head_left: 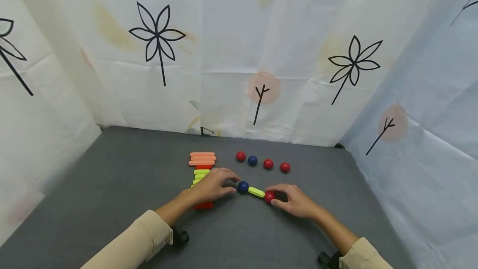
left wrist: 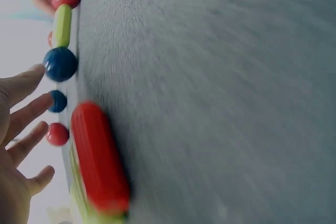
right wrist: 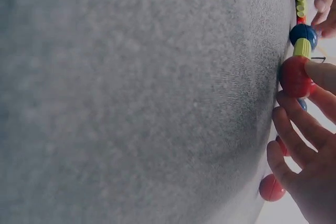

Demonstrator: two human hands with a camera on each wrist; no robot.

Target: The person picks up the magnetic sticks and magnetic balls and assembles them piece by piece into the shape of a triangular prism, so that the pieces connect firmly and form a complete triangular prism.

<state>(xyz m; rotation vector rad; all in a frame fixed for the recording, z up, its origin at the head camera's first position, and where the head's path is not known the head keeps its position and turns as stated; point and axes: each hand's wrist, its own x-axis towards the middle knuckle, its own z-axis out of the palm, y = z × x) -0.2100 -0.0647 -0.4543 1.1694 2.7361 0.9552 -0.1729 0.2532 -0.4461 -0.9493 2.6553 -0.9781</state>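
A yellow-green rod [head_left: 256,192] joins a blue ball [head_left: 243,187] at its left end to a red ball [head_left: 269,196] at its right end. My right hand [head_left: 296,203] pinches the red ball between thumb and forefinger; its other fingers spread out in the right wrist view. Beside the blue ball is my left hand [head_left: 213,187], fingers extended and apart, holding nothing. In the left wrist view its thumb [left wrist: 26,83] comes right up to the blue ball [left wrist: 60,64]; whether they touch I cannot tell. My left hand and forearm partly hide a column of rods.
That column has orange rods [head_left: 202,158] at the far end, then a red rod [head_left: 203,167], yellow-green rods [head_left: 201,172] and a nearer red rod [head_left: 203,206]. Behind the hands, loose red balls [head_left: 268,164] and a blue one [head_left: 252,160] form a row on the grey tabletop [head_left: 130,186]. Patterned curtains [head_left: 224,53] surround it.
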